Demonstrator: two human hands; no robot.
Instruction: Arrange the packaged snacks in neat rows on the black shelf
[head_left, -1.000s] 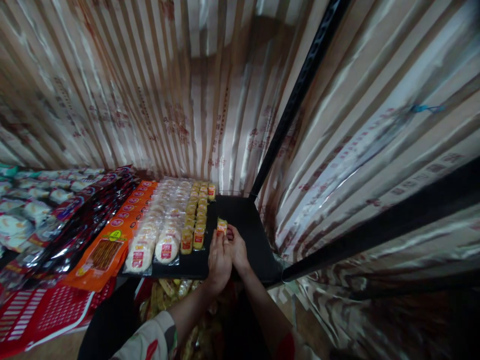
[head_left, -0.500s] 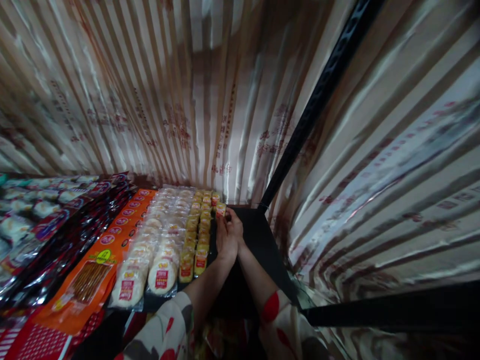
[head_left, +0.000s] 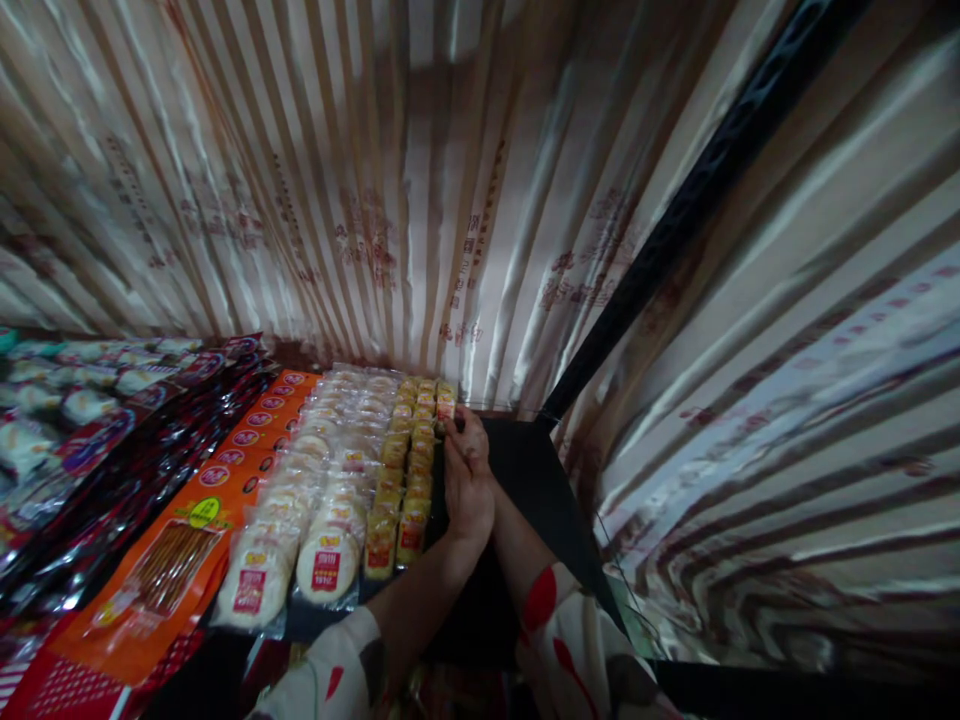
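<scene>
At the far end of the black shelf (head_left: 517, 470), a small yellow wrapped snack pack (head_left: 445, 401) with a red label stands behind other packs. The fingertips of my right hand (head_left: 474, 437) are closed on its near right side. My left hand (head_left: 470, 500) lies just in front of the right one, overlapping it, its fingers stretched toward the same pack. Part of the left fingertips is hidden in the dim light. Two rows of matching yellow packs (head_left: 411, 530) run toward me, left of my hands.
Left of the yellow packs are rows of clear-wrapped round white cakes (head_left: 328, 562), then orange bags of brown sticks (head_left: 176, 560) and dark shiny packages (head_left: 127, 480). A black metal post (head_left: 637, 290) rises at the shelf's corner. Pleated printed sheeting (head_left: 360, 180) hangs behind and to the right.
The snack pack in my fingers has moved back and now stands in line at the far end. My view has shifted slightly left, with my hands further right in the picture.
</scene>
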